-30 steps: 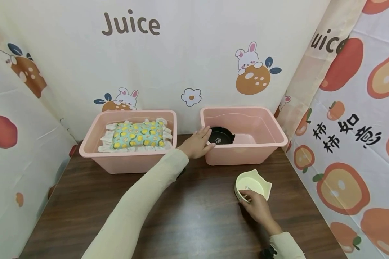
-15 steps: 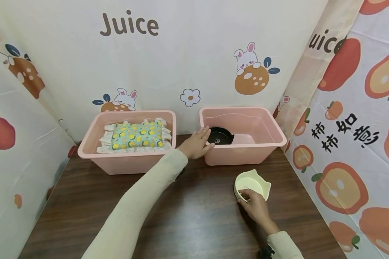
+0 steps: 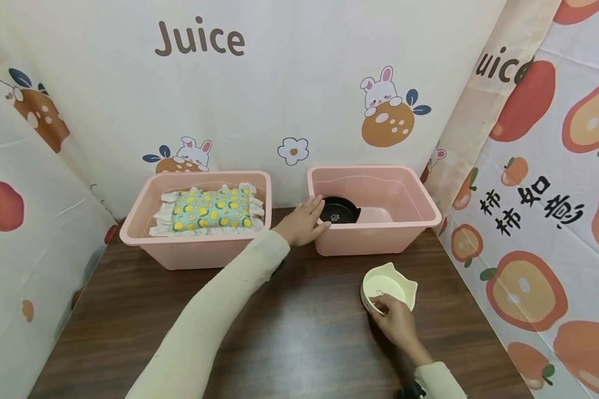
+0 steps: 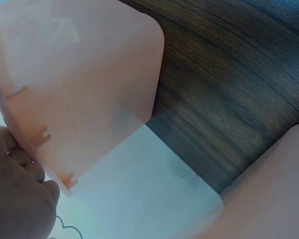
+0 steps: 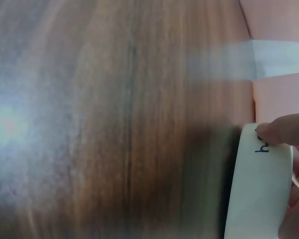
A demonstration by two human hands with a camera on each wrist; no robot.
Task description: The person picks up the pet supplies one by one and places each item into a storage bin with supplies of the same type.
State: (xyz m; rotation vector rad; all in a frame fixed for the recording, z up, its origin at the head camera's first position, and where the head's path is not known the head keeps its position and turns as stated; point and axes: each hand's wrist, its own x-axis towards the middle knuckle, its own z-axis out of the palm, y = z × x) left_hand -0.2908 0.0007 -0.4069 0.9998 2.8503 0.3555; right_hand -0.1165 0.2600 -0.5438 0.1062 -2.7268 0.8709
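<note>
A pale yellow-green bowl [image 3: 386,280] with two cat-ear points is at the right of the table. My right hand [image 3: 395,320] pinches its near rim between thumb and fingers. In the right wrist view, the thumb presses the lettered outer wall of the bowl [image 5: 256,189]; whether its base touches the table I cannot tell. My left hand [image 3: 301,223] rests on the left rim of the right pink bin [image 3: 369,241], its fingers extended. The left wrist view shows those fingers [image 4: 25,164] along the rim. Inside that bin, at its left end, sits a black cat-ear bowl [image 3: 341,210], partly hidden.
Another pink bin [image 3: 199,255] stands at the left, holding a lemon-print pillow [image 3: 212,208] with white ruffles. Both bins stand at the back of the dark wooden table [image 3: 299,332]. Printed curtains [image 3: 289,83] close off the back and sides.
</note>
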